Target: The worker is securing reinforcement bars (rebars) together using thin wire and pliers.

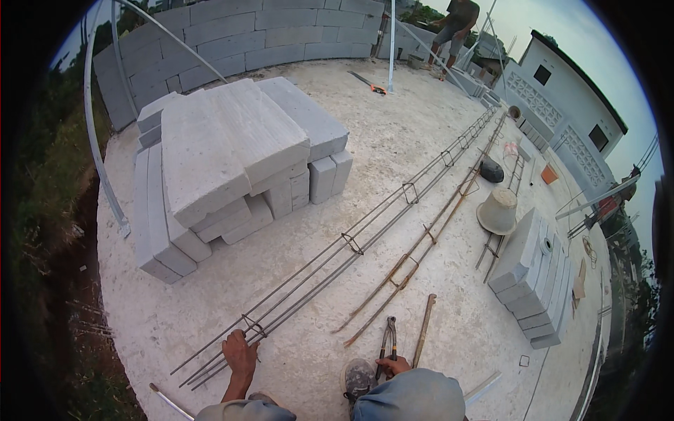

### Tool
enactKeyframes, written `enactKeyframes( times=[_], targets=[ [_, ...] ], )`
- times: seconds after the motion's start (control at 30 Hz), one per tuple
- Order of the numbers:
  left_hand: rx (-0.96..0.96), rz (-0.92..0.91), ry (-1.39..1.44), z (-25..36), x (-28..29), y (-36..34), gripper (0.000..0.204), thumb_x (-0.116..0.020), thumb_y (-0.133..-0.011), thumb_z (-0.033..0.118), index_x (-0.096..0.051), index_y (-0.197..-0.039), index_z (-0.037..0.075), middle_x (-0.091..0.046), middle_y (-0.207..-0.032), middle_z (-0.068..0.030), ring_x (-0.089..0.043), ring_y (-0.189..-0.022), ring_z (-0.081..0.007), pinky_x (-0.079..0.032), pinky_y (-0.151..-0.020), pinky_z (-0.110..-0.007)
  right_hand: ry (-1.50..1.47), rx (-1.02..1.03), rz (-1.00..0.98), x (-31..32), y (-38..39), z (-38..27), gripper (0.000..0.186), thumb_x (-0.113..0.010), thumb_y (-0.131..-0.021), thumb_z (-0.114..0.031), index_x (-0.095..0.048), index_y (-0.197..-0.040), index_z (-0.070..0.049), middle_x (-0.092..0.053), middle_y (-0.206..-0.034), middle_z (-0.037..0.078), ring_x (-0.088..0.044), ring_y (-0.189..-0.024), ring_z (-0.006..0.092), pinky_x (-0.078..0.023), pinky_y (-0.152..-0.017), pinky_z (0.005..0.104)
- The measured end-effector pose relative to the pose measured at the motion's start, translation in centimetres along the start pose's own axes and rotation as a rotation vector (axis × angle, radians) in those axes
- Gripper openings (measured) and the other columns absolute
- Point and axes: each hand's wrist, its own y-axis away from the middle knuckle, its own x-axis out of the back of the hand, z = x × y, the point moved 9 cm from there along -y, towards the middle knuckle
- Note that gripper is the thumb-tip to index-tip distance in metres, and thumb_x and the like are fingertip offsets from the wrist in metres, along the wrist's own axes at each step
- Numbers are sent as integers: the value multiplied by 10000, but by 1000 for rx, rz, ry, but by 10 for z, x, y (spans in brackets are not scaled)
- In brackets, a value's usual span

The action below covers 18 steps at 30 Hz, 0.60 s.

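A long rebar cage (pixel 309 278), with thin bars joined by square stirrups, runs from near my left knee away to the far right. My left hand (pixel 240 353) is closed around its near end, beside the closest stirrup (pixel 253 326). Low in front of my right knee, my right hand (pixel 393 366) holds tying pincers (pixel 390 338) by their dark handles, jaws pointing away from me. The knee hides part of that hand. Just right of the pincers lies a rusty flat bar (pixel 424 331).
Stacked pale blocks (pixel 232 140) stand left, with a smaller block stack (pixel 535 277) at right. A rusty rebar frame (pixel 421 245), a bucket (pixel 497 210) and a black bowl-like object (pixel 491 169) lie between. A handsaw (pixel 368 83) and another person (pixel 456 31) are farther off. The slab drops away at left.
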Motion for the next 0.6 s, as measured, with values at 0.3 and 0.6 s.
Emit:
enactKeyframes(
  times=[0.3, 0.6],
  targets=[
    [79, -9, 209, 15, -7, 50, 262, -733, -851, 230, -590, -949, 34, -629, -783, -164, -608, -721, -368, -436, -653, -472, -87, -216, 47, -12, 33, -67, 301, -727, -866, -282, -738, -1011, -18, -683, -816, 83, -656, -766, 175, -497, -693, 327],
    [-6, -52, 342, 27, 7, 43, 132, -678, -896, 200, -656, -912, 70, -674, -762, -161, -657, -678, -350, -504, -611, -431, -38, -255, 88, -7, 27, -44, 379, -733, -836, -357, -731, -1008, -20, -665, -808, 93, -624, -753, 182, -483, -699, 332]
  ],
)
